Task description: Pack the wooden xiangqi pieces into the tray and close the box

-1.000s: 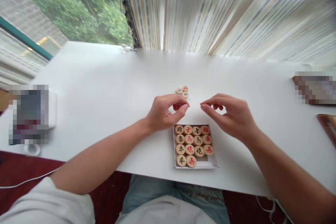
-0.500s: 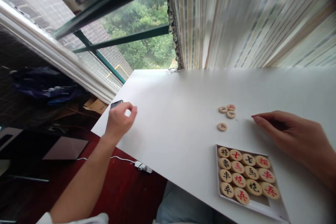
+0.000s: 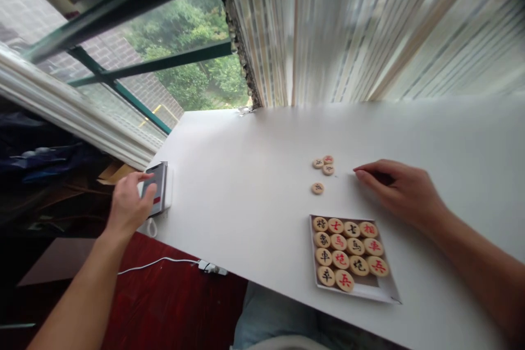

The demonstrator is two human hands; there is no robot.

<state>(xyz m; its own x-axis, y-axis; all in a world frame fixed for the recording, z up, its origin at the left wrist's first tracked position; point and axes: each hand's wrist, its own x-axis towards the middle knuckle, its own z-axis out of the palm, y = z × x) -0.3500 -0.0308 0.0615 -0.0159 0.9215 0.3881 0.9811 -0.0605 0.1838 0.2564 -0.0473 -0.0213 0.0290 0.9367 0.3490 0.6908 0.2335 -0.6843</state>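
At the left end of the white table (image 3: 246, 175), my left hand (image 3: 130, 201) is over a dark-screened phone (image 3: 161, 188), thumb and index finger apart; whether a fingertip touches the screen I cannot tell. My right hand (image 3: 404, 191) rests on the table, thumb and index tips pinched together with no object visible between them. Left of it lie a loose xiangqi piece (image 3: 317, 188) and a cluster of three xiangqi pieces (image 3: 328, 169). Nearer to me is a shallow box (image 3: 383, 292) with several round wooden pieces in rows, marked in black or red characters.
A white cable (image 3: 164, 260) runs to a white power strip (image 3: 212, 268) below the table's front edge. Behind the table hang striped curtains (image 3: 328, 33), beside a green-framed window (image 3: 168, 60). A cardboard box (image 3: 115, 173) is at the far left.
My left hand has gone from a curled pinch to parted fingers over the phone, whose screen is now visible. The view has shifted left; my right hand and the pieces stay put on the table.
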